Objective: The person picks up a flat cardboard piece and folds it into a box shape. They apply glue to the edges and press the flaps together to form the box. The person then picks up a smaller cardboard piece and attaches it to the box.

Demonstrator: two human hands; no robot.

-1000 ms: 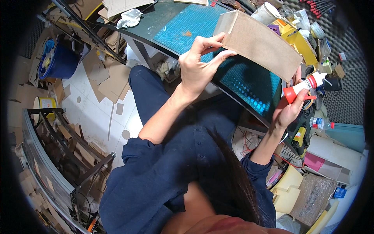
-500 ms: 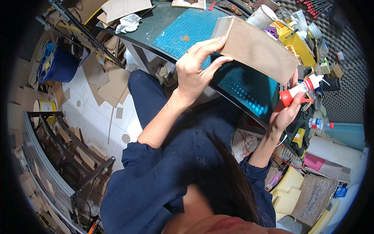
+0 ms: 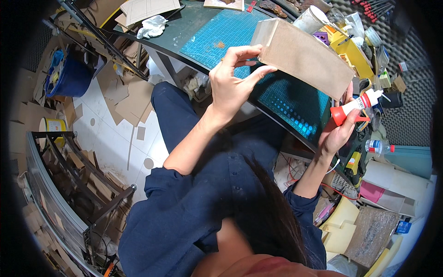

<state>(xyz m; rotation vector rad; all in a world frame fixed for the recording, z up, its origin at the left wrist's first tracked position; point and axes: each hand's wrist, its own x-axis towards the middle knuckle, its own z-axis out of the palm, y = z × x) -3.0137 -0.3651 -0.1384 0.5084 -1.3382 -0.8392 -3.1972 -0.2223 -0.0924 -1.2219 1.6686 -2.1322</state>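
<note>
The left hand [image 3: 233,81] pinches the near end of a brown cardboard box [image 3: 302,57], thumb and fingers clamped on its edge, holding it tilted above the blue cutting mat [image 3: 230,32]. The right hand [image 3: 339,134] is wrapped around a white glue bottle with a red cap [image 3: 357,107], just below the box's far corner. A white cup [image 3: 311,19] and a yellow tool [image 3: 353,48] crowd the table behind the box; a crumpled white rag [image 3: 152,25] lies at the table's left end, and cardboard scraps [image 3: 124,92] litter the floor. Compared with 0.5 seconds ago, box and bottle sit almost unchanged, the left fingers slightly more spread.
</note>
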